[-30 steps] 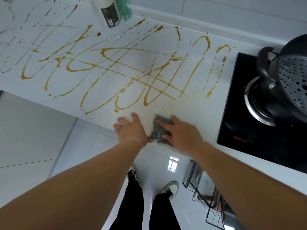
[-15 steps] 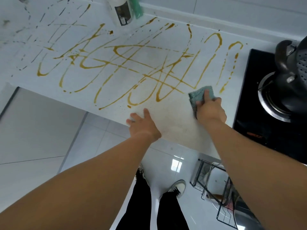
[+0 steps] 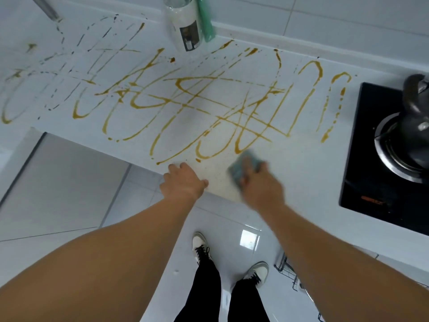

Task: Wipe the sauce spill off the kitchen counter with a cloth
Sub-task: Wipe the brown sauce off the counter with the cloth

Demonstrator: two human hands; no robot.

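Brown sauce [image 3: 185, 94] runs in long loops and crossing lines over most of the white counter [image 3: 301, 163]. My right hand [image 3: 261, 187] presses a grey-green cloth [image 3: 243, 165] flat on the counter near its front edge, just below the lowest loops; both are motion-blurred. A faint yellowish smear [image 3: 220, 180] lies between my hands. My left hand [image 3: 183, 182] rests on the counter's front edge, fingers slightly apart, holding nothing.
A black cooktop [image 3: 371, 182] with a dark pot [image 3: 415, 108] on its burner sits at the right. A white bottle [image 3: 185, 26] with a green item beside it stands at the back wall. Below the counter edge are floor tiles, my shoes and a wire rack [image 3: 290, 273].
My right hand has swept the cloth from the right, close to the cooktop, back left and nearer the front edge. The left hand has stayed on the counter edge.
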